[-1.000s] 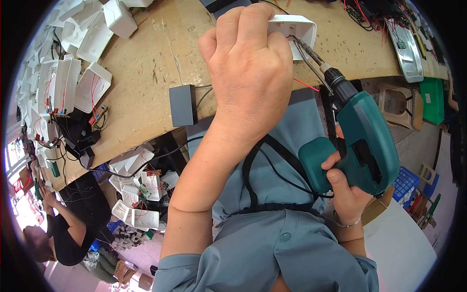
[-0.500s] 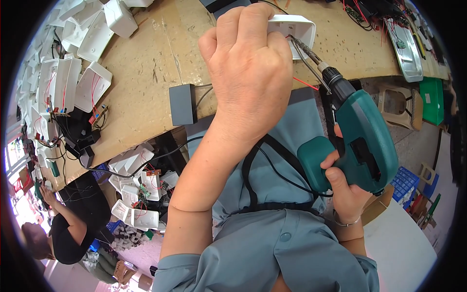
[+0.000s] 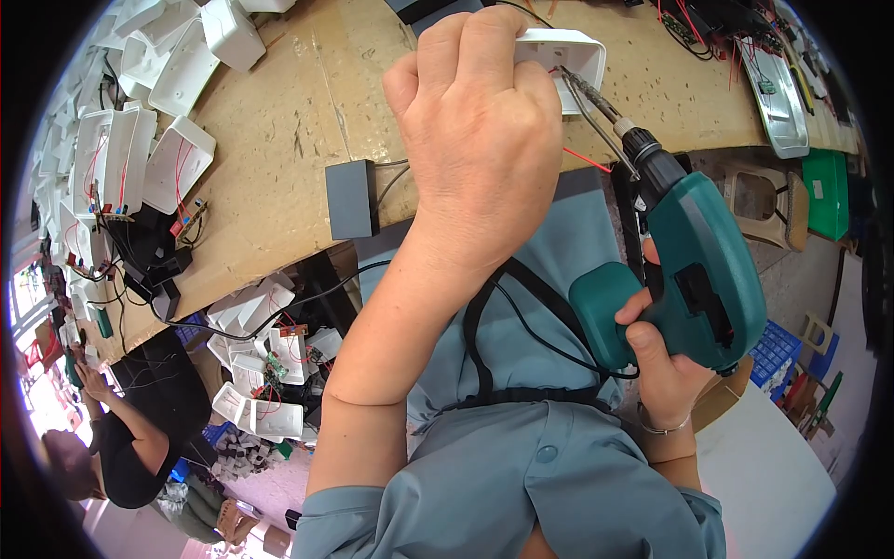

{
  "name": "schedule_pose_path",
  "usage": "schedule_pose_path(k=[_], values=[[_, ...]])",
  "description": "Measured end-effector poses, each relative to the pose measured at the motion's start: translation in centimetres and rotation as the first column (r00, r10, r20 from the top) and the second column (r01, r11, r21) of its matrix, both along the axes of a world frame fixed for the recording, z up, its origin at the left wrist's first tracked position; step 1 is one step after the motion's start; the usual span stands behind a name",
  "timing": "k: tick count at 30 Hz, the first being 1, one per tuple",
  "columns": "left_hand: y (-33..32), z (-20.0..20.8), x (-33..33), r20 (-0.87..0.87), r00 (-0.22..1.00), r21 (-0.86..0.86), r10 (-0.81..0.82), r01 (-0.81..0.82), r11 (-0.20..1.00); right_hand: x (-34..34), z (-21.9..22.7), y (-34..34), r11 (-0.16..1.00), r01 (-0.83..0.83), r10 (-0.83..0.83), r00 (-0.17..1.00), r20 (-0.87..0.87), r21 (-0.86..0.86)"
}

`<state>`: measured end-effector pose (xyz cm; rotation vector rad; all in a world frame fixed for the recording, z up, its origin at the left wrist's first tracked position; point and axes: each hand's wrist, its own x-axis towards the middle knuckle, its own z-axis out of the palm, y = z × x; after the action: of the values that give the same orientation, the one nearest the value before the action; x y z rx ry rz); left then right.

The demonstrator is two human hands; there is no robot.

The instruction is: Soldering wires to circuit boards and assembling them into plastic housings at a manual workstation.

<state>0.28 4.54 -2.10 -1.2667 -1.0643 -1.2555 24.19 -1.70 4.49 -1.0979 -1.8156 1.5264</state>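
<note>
My right hand (image 3: 663, 377) is wrapped round the handle of a green pistol-shaped soldering gun (image 3: 717, 252) with a black collar and a thin metal feed tube. Its tip reaches inside a white plastic case (image 3: 585, 58) at the table's near edge, beside a bit of red wire. My left hand (image 3: 484, 140) is closed over the left side of that case; its fingertips and whatever they pinch inside are hidden behind the hand. A red wire (image 3: 589, 160) sticks out below the case. Left of my wrist lies a black box (image 3: 351, 198) with a cable.
White cases (image 3: 182, 79) with red wires pile up on the table's left. A silver tray (image 3: 778, 102) and black wired parts lie far right. More cases (image 3: 270, 415) sit below the table edge. Lower left, another person (image 3: 140, 447) works. A black cord (image 3: 279, 321) crosses near my left arm.
The soldering gun and my left hand have shifted very slightly to the right. The grips stay the same, and the tip remains inside the case.
</note>
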Motion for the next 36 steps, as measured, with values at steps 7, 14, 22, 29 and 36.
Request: schedule_pose_path(k=[7,14,22,29,36], values=[[-0.1,0.1,0.2,0.011,1.000,-0.012,-0.002,0.002,1.000,-0.5,0.6,-0.1,0.997,0.025,-0.028,0.999,-0.040,-0.077],[-0.1,0.0,0.2,0.015,1.000,-0.014,0.015,-0.015,1.000,-0.3,0.6,-0.2,0.996,0.020,-0.024,0.998,-0.049,-0.086],[-0.3,0.2,0.2,0.018,1.000,-0.040,0.019,-0.018,0.999,0.9,-0.4,-0.5,0.997,0.073,-0.073,0.996,-0.041,-0.014],[-4.7,3.6,2.1,0.185,0.979,-0.513,0.087,0.021,0.858,1.3,-0.7,0.3,0.977,0.143,-0.113,0.975,-0.190,0.156],[-8.5,4.7,2.5,0.276,0.954,-0.796,0.113,0.161,0.584,1.0,-0.6,0.7,0.954,0.205,-0.159,0.965,-0.210,0.218]])
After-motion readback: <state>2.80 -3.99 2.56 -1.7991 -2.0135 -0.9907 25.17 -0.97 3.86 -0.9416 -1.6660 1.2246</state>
